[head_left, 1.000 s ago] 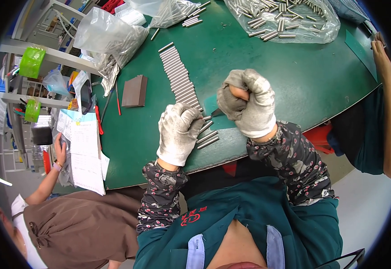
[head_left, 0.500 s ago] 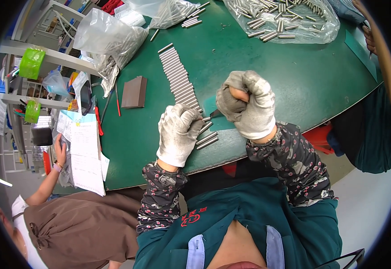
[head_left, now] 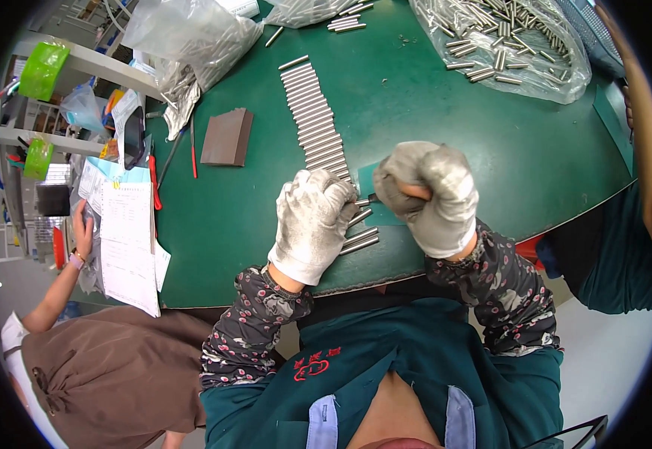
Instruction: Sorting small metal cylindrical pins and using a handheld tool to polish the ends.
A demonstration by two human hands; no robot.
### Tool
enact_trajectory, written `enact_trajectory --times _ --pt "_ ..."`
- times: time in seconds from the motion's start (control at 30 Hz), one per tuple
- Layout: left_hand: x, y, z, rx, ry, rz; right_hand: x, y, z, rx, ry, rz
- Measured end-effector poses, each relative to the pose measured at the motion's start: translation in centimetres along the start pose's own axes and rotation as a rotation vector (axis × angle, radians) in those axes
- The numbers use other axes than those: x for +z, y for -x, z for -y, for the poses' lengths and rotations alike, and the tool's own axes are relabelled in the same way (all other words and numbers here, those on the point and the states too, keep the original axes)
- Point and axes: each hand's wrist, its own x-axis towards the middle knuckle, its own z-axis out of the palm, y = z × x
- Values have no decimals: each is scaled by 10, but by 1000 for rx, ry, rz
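Right now, in the head view, your left hand [head_left: 312, 224] lies palm down, fingers curled, on the near end of the row of metal rods [head_left: 318, 131] that runs from the middle of the green surface [head_left: 445, 127] toward its near edge. A few rods [head_left: 359, 241] poke out from under it beside the near edge. Your right hand [head_left: 429, 196] is balled into a tight fist just above the surface, to the right of the row; something orange shows inside the grip, but I cannot tell what it is. A small teal card [head_left: 371, 191] lies between your hands.

Keep the left hand flat enough that the rods under it stay parallel and do not roll toward the near edge. Bring the right fist in low and square to the row, so its tip meets one rod only. More loose rods wait in the clear bag [head_left: 513, 41] at the far right corner.
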Motion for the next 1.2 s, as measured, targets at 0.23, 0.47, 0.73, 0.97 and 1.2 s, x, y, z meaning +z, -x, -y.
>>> enact_trajectory --times 0.23,0.47,0.73,0.97,1.2 --pt "0 0 2 -10 5 -9 -3 -7 4 31 118 -143" --pt "1 3 4 50 80 -110 -1 -3 7 -128 -4 -183" --pt "3 2 5 63 -67 -69 5 -2 7 -113 54 -229" --pt "3 1 7 68 -88 -64 9 -2 4 -93 27 -255" --pt "1 1 6 75 -65 -73 11 -2 0 -101 86 -252"
